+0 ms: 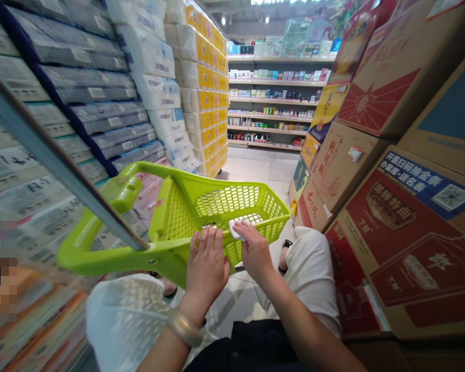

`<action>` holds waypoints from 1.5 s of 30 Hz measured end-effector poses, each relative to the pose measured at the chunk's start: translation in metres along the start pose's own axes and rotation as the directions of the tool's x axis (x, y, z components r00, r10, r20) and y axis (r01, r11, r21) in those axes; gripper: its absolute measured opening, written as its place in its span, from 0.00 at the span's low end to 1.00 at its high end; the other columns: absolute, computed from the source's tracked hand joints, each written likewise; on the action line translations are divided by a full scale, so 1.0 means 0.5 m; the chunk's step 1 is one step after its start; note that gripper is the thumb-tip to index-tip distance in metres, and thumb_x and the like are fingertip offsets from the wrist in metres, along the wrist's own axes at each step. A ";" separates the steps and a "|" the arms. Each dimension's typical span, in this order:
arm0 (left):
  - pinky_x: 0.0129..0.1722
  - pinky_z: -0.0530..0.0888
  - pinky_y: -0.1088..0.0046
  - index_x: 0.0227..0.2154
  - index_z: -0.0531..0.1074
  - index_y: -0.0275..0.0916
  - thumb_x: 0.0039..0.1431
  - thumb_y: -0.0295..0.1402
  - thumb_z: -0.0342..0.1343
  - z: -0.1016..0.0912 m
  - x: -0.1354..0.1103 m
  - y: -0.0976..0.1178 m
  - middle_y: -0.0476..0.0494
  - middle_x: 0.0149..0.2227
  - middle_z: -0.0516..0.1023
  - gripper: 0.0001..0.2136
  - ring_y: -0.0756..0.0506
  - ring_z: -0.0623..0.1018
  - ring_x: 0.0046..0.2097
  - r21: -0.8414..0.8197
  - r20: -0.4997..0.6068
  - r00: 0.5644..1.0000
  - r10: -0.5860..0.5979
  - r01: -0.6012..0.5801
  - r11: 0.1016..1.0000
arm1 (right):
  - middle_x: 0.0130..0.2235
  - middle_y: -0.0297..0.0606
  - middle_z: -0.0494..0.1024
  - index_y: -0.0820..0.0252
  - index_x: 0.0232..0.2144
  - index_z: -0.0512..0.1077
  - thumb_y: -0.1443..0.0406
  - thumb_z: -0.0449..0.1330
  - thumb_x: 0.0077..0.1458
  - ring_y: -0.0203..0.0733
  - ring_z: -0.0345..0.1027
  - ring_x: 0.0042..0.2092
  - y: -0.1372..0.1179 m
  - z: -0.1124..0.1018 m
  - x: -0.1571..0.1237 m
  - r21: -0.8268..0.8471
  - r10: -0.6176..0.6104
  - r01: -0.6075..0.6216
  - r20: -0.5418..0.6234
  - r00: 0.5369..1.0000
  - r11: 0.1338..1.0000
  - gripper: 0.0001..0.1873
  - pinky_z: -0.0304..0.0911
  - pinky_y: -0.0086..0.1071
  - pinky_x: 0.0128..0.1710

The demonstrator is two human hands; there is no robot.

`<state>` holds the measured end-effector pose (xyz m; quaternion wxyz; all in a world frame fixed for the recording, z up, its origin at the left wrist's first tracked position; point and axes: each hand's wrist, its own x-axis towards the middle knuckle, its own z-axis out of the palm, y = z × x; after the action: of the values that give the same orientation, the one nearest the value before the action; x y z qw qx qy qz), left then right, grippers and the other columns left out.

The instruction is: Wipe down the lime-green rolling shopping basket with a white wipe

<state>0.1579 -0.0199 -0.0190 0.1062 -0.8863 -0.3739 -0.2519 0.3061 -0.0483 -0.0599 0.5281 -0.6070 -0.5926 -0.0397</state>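
Many packs of paper tissue [158,88] are piled in high columns along the left side, the farther ones with yellow and white wrapping. From there a metal bar [77,175] comes down at a slant to the near side of a lime-green plastic shopping cart [170,253], which stands in the middle, low, between the person's legs in white trousers [313,274]. The left hand [207,261], with a gold-coloured bangle [184,328] on its wrist, lies palm down on the near rim, fingers together; how firmly it grips, I cannot tell. Just to its right, the right hand [251,245] is bent closed over a small white cloth or tissue [235,231], which touches the same rim. Far behind, shelves [271,103] carry small goods. Printed cardboard cartons [360,144] are stacked on the right.
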 end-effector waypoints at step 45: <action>0.66 0.52 0.53 0.57 0.63 0.31 0.54 0.29 0.52 0.004 -0.001 -0.013 0.32 0.55 0.72 0.25 0.35 0.65 0.63 -0.012 0.007 0.999 0.036 -0.036 0.999 | 0.50 0.43 0.80 0.58 0.48 0.77 0.78 0.48 0.52 0.45 0.70 0.58 0.024 -0.011 0.001 -0.050 0.015 -0.018 -0.057 0.998 0.999 0.27 0.64 0.46 0.61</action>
<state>0.1536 -0.0151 -0.0209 0.1043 -0.8945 -0.3566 -0.2489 0.3188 -0.0487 -0.0643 0.5294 -0.6238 -0.5710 -0.0675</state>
